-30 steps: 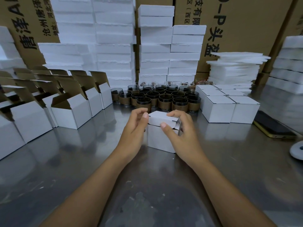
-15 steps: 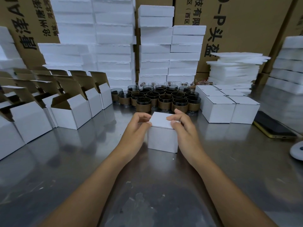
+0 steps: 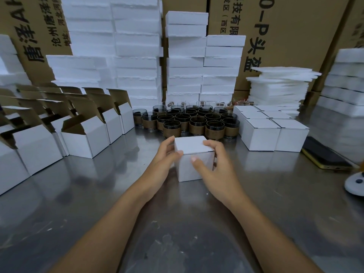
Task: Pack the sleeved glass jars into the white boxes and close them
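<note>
Hands: left hand [image 3: 167, 157] and right hand [image 3: 215, 166] grip a white box [image 3: 194, 147] from either side, thumbs on its near face.
Box: lid shut, upright on the steel table [image 3: 94, 198].
Jars: sleeved glass jars [image 3: 197, 121] clustered just behind it.
Left: open boxes [image 3: 86, 139], flaps raised.
Right: closed boxes [image 3: 260, 135] in rows, a phone [image 3: 325, 157] beside them.
Backdrop: foam stacks [image 3: 185, 62].

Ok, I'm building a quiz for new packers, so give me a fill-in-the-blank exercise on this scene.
1. The left hand and right hand grip a white box whose lid is ____.
2. The sleeved glass jars stand ____ that box.
3. The open boxes stand on the person's ____ side.
Missing: closed, behind, left.
</note>
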Demonstrator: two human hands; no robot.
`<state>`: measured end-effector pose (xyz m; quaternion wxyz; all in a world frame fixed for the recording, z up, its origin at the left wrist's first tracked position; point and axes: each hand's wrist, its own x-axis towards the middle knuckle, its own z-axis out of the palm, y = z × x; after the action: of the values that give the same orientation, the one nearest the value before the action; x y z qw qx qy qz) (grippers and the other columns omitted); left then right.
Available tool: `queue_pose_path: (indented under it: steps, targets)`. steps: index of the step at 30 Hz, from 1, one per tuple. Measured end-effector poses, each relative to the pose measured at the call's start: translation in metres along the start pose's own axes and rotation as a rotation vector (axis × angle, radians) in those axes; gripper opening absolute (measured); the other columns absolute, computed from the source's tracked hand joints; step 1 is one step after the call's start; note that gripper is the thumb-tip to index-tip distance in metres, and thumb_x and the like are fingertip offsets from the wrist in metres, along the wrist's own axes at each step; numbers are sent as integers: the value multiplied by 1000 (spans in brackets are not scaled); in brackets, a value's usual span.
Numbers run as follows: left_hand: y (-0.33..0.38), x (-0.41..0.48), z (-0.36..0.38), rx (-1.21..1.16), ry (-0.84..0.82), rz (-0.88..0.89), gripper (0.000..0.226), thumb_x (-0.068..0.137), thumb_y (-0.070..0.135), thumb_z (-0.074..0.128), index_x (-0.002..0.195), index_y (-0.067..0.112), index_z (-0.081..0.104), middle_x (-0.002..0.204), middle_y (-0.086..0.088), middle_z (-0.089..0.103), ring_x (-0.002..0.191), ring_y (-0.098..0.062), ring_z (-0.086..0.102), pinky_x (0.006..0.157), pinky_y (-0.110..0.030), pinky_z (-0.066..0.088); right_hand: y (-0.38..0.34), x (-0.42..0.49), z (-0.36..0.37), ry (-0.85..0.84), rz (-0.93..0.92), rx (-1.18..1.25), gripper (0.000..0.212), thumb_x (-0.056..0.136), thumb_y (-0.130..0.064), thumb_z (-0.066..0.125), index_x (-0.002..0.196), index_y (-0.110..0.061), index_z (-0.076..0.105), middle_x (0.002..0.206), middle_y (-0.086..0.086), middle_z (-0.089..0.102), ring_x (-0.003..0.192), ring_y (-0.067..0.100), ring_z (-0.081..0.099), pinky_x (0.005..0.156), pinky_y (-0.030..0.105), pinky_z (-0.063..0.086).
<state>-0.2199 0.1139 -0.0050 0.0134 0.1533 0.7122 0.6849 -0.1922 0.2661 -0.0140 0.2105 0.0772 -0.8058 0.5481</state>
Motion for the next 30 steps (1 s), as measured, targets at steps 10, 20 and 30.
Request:
queue_pose_path:
  steps: [10, 20, 30]
  targets:
    - [3, -6, 7, 106, 120, 102, 76, 70, 45, 64, 134, 29, 25, 117, 5, 47, 113, -5, 49, 88, -20, 45, -6, -7, 11, 91, -16, -284, 70, 72, -50, 68, 132, -31, 36, 135, -5, 28, 122, 13, 38, 90, 25, 38]
    - [-2, 9, 9, 137, 200, 114, 35, 87, 45, 47, 119, 32, 43, 105, 16, 53, 88, 7, 59, 81, -19, 43, -19, 10, -14, 230, 147, -53, 55, 64, -36, 76, 112, -42, 50, 113, -10, 51, 98, 6, 50, 81, 24, 42]
    - [-18, 25, 1, 114, 199, 63, 20, 89, 14, 58, 105, 25, 52, 83, 12, 60, 75, -22, 64, 75, -35, 45, -58, 103, -99, 332, 33, 73, 55, 63, -46, 76, 113, -44, 53, 112, -14, 54, 107, 14, 56, 88, 40, 52]
